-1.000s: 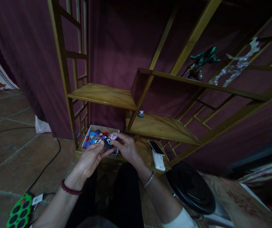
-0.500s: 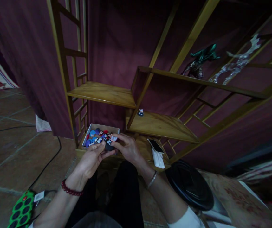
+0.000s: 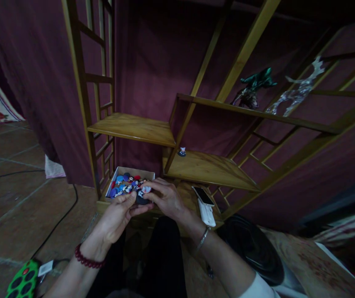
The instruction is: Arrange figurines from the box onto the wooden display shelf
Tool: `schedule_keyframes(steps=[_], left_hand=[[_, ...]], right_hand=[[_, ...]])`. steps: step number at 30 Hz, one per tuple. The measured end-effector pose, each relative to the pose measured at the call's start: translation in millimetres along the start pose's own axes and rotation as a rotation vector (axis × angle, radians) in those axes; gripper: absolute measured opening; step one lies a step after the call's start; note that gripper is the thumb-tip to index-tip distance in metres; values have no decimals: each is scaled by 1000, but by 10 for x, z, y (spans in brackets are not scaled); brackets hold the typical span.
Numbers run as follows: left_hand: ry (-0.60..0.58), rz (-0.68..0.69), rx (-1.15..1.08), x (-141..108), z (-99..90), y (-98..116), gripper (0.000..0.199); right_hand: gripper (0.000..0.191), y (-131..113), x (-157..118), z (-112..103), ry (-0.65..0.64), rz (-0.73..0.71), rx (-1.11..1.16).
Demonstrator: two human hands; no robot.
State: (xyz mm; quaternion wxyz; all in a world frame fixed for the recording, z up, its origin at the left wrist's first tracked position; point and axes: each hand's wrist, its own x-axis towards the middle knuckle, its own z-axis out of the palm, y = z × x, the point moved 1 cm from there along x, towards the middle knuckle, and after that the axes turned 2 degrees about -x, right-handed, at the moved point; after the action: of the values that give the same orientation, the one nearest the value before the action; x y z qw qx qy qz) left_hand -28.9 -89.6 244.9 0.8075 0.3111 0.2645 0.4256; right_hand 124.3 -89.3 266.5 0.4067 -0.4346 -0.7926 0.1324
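Observation:
In front of the lower shelf, both hands meet on a small figurine (image 3: 140,198) with a dark round base and a whitish-pink upper part. My left hand (image 3: 115,218) is closed on the base from the left, its thumb on top and fingers beneath. From the right, my right hand (image 3: 166,198) pinches the figurine's upper part, covering some of it. Just behind the hands sits an open white box (image 3: 137,170) holding several small figurines (image 3: 120,180) in blue, red and purple. Another little figurine (image 3: 182,151) stands upright on the middle shelf.
A wooden display shelf (image 3: 134,127) rises ahead. A phone (image 3: 203,195) rests against a white object (image 3: 207,214) at the lower right. Green (image 3: 256,87) and clear ornaments (image 3: 300,93) stand higher up. A black round lid (image 3: 252,248) and a green power strip (image 3: 22,281) flank me.
The view has shifted slightly, so the shelf appears a little lower and further left. Both hands remain on the figurine, which seems tilted a bit differently.

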Motion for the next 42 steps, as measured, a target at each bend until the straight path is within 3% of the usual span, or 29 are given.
schedule_keyframes(steps=[17,23,32,42], left_hand=[[-1,70,0,6,-83,-3,20],[41,53,-80,40,-109,9,18],[96,28,11,76,-260,-44,18],[130,48,-25,160,-264,-35,15]], right_hand=[[20,-41,88,60,-34,-60,-61],[21,-89,106,75,-69,-33,-137],[20,-61,127,230,-115,38,-184],[19,-33,222,230,-123,113,-141]])
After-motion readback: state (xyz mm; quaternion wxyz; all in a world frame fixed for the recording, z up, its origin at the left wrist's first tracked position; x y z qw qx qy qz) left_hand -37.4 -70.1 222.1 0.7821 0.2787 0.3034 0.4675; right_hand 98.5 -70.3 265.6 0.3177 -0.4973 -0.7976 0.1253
